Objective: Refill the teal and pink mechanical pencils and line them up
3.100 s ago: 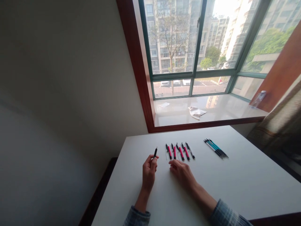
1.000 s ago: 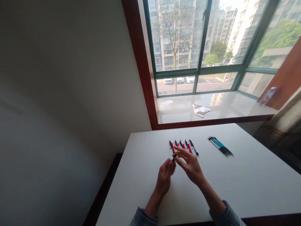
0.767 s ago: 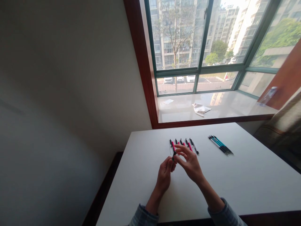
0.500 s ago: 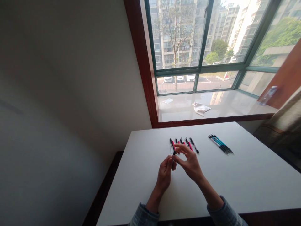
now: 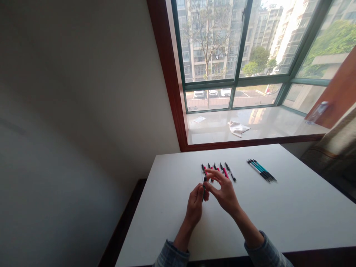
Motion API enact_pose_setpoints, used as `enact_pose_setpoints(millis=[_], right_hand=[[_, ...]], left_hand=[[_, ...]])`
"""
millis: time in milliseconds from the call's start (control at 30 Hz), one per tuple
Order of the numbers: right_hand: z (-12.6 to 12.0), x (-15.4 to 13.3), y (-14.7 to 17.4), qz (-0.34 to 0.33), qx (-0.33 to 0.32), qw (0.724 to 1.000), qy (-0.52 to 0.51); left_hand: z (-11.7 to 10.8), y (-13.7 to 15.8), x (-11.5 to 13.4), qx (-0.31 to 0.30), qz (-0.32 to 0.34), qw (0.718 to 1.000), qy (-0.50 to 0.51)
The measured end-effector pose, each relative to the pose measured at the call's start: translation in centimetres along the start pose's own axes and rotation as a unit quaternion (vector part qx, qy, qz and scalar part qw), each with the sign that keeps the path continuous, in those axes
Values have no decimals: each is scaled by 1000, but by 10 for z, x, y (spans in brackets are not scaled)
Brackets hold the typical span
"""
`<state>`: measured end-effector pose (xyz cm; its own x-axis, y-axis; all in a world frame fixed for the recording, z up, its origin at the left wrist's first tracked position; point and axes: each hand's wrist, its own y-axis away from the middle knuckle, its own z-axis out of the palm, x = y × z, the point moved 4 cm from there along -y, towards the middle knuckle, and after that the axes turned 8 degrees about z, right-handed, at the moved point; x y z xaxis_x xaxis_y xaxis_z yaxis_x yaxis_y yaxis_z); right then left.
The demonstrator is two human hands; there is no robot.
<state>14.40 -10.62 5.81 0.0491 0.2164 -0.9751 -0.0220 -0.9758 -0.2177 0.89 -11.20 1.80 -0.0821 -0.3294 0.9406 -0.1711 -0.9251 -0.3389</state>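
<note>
My left hand (image 5: 195, 203) is closed around a dark pen (image 5: 204, 188), which stands nearly upright over the white table. At the pen's upper end, my right hand (image 5: 224, 190) has its thumb and fingertips against it, the palm curved open. Just beyond my fingers lies a row of pens (image 5: 230, 172) with black, clear and pink parts. My right hand partly covers that row, and the pen's lower part is half hidden by my left fingers.
To the right, a bunch of teal, white and black pens (image 5: 261, 170) lies on the white table (image 5: 300, 215). Behind the table, the window sill (image 5: 211, 133) carries a white cloth (image 5: 238, 128), a paper piece (image 5: 199, 119) and a clear bottle (image 5: 317, 112). A wall rises at left.
More of the dark pen shows between my hands now, turned a little more upright. Both hands stay almost in the same place.
</note>
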Motion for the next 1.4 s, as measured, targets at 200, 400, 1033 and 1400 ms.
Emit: enact_pose_setpoints(millis=[200,400,1033,1400], right_hand=[[2,0,0,-3,1,1000,9],[5,-5,1,2,-22,1000,-21],[7,-18,-5,0,-48,999,-16],[11,-14,-5,1,-22,1000,-5]], left_hand=[[0,0,3,6,-9,1000,-11],[1,0,5,-3,1,1000,3],[-4,1,6,17,-1,1000,14],[-5,2,8,16,-1,999,35]])
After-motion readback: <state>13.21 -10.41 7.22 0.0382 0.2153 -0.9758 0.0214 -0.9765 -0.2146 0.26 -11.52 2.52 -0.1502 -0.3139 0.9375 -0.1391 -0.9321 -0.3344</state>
